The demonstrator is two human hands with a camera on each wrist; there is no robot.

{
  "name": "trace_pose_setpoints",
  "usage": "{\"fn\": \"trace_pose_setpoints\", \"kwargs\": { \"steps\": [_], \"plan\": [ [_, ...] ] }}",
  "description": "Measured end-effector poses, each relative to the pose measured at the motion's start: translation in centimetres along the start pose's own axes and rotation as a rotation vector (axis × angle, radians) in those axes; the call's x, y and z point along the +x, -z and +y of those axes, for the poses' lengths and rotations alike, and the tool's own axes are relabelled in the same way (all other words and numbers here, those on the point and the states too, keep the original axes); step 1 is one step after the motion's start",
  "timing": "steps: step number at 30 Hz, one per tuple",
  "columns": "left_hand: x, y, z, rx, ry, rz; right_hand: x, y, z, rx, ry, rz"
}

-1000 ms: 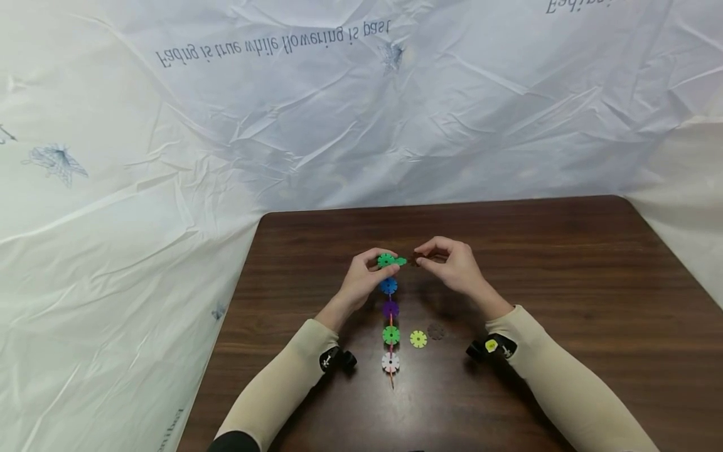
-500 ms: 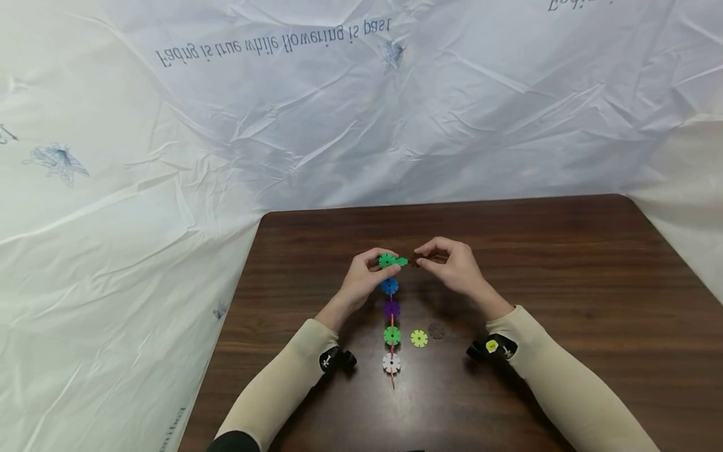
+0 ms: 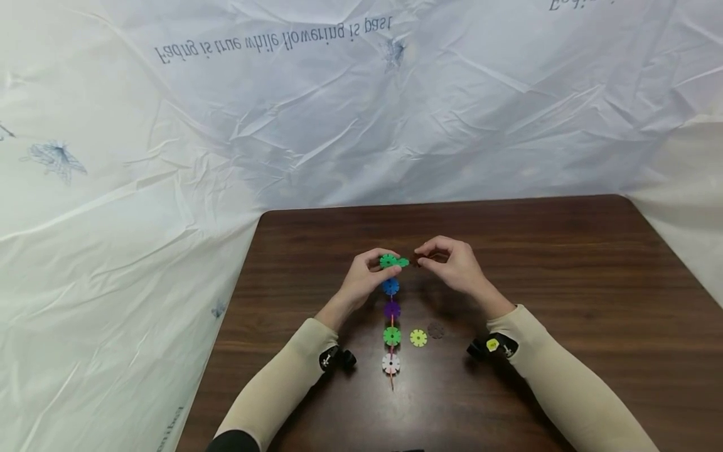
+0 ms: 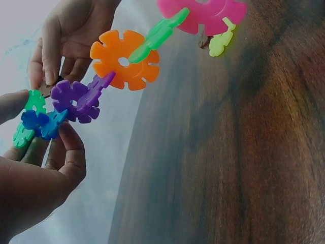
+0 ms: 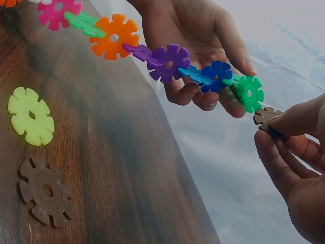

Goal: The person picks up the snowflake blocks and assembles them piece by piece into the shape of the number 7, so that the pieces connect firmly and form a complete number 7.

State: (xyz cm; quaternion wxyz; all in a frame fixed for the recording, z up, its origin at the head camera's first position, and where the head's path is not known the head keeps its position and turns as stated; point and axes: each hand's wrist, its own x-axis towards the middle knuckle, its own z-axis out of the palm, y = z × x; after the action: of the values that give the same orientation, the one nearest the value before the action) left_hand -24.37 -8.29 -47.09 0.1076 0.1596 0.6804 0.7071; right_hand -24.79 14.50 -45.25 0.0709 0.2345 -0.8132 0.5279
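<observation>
My left hand grips the far end of a chain of notched plastic snowflake discs, at its green discs. Down from there the chain runs through blue discs, purple discs, an orange disc, a light green disc and a pink disc, toward a white disc at the near end. Between thumb and fingers, my right hand pinches brown discs. Their notched edge is right at the end green disc, partly covered by the right fingertips.
On the dark wooden table, a yellow disc and a brown disc lie flat, right of the chain's near half. A white printed sheet hangs behind the table and down its left side.
</observation>
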Motion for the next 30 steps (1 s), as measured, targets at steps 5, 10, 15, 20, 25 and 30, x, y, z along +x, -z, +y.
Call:
{"fn": "trace_pose_setpoints", "kwargs": {
  "steps": [5, 10, 15, 20, 25, 30],
  "plan": [
    [0.01, -0.11, -0.04, -0.001, 0.002, -0.006, -0.09, 0.01, 0.06, 0.004, -0.013, -0.009],
    [0.02, -0.17, 0.03, -0.007, 0.0, 0.001, 0.06, -0.13, 0.0, 0.013, -0.01, -0.017],
    [-0.06, -0.02, -0.02, 0.002, 0.001, -0.001, 0.08, -0.29, -0.16, 0.002, -0.016, -0.011],
    [-0.15, 0.07, -0.11, 0.017, 0.006, -0.002, -0.09, -0.29, -0.23, 0.018, -0.004, -0.018],
    [-0.04, 0.02, -0.02, 0.05, 0.001, 0.01, -0.17, -0.27, 0.03, 0.023, 0.021, -0.01],
    [-0.04, 0.03, 0.25, 0.079, 0.003, 0.005, -0.22, -0.29, 0.13, 0.025, 0.019, -0.009]
  ]
}}
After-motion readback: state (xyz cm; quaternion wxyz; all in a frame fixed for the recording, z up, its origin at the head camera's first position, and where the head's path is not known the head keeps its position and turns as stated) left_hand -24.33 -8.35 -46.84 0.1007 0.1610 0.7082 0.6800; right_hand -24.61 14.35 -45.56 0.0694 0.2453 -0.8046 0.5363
